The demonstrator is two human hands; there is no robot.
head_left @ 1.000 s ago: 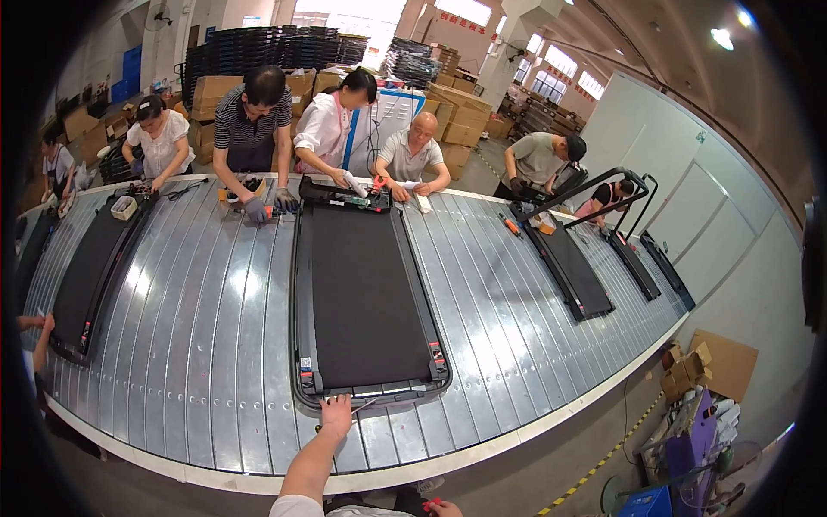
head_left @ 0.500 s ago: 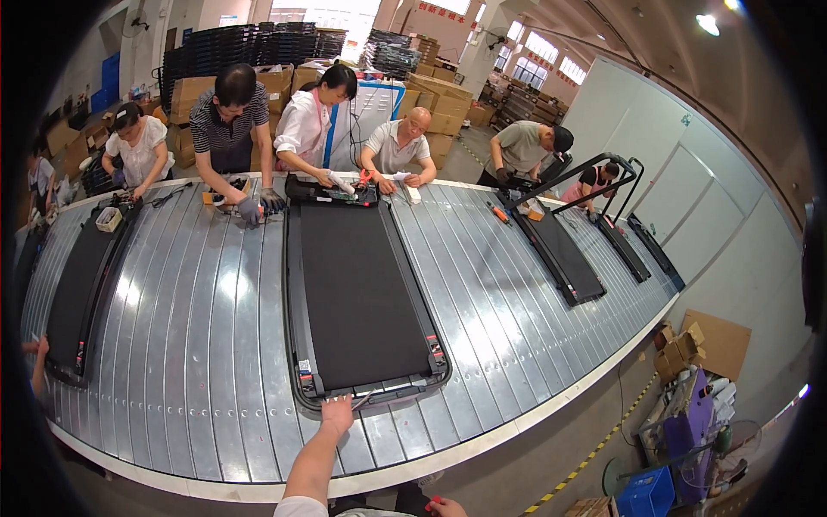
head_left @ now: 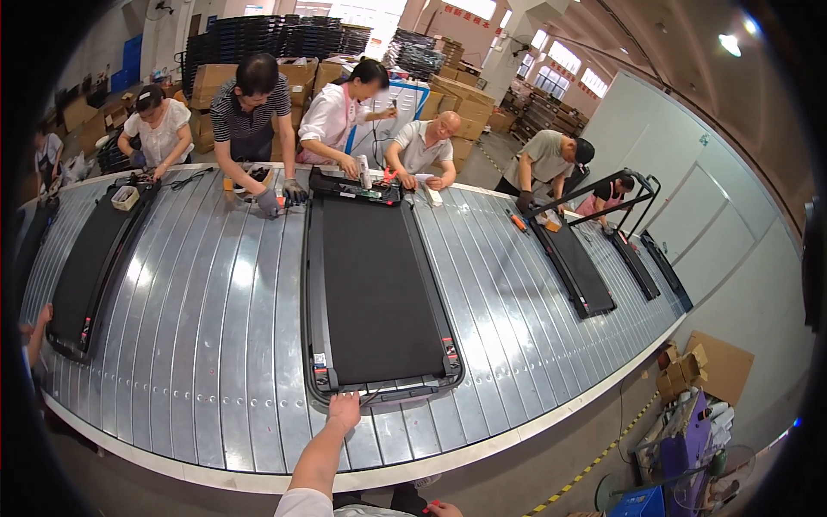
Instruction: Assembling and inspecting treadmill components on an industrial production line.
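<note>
A black treadmill deck (head_left: 379, 293) lies lengthwise on the slatted metal conveyor (head_left: 215, 345), its near end toward me. My left hand (head_left: 343, 411) reaches up from the lower edge and grips that end's rim, beside a thin cable (head_left: 372, 396). Only the fingertips of my right hand (head_left: 441, 508) show at the bottom edge, by something small and red. Whether they hold it is unclear.
Several people work along the conveyor's far side (head_left: 258, 95). Another treadmill deck (head_left: 90, 258) lies to the left, and one with a raised handrail (head_left: 577, 267) to the right. Cardboard boxes (head_left: 689, 370) and a purple cart (head_left: 685, 448) stand at the lower right.
My view has tilted slightly. My left hand stays on the treadmill's near end. The workers across the conveyor have shifted a little.
</note>
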